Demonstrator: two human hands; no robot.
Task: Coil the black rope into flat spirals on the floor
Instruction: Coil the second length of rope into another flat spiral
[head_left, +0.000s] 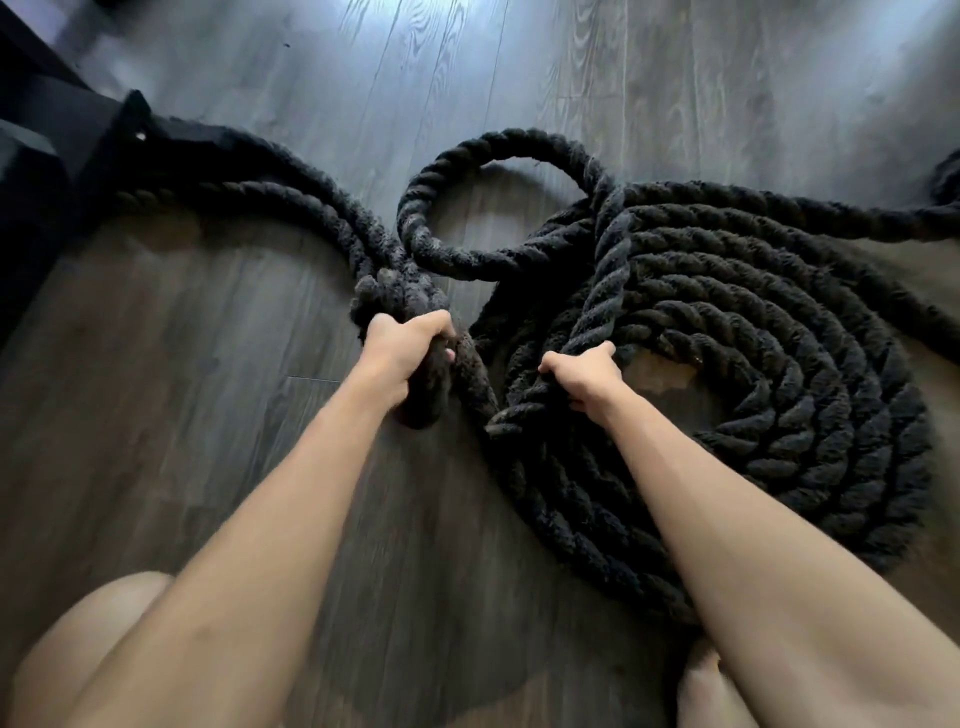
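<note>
At nine o'clock, a bunched length of rope (410, 249) is gripped by the left hand (402, 345). At three o'clock, the flat spiral (753, 332) on the floor (156, 389) is clutched at its inner turns by the curled right hand (584, 374).

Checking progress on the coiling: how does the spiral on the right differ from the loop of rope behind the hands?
The spiral has many turns packed side by side; the loop is a single open ring with bare floor inside. The spiral is far wider. The right hand grips the spiral's inner turn; the loop is untouched, while the left hand grips a bunched bend nearby. Both are thick black twisted rope.
</note>
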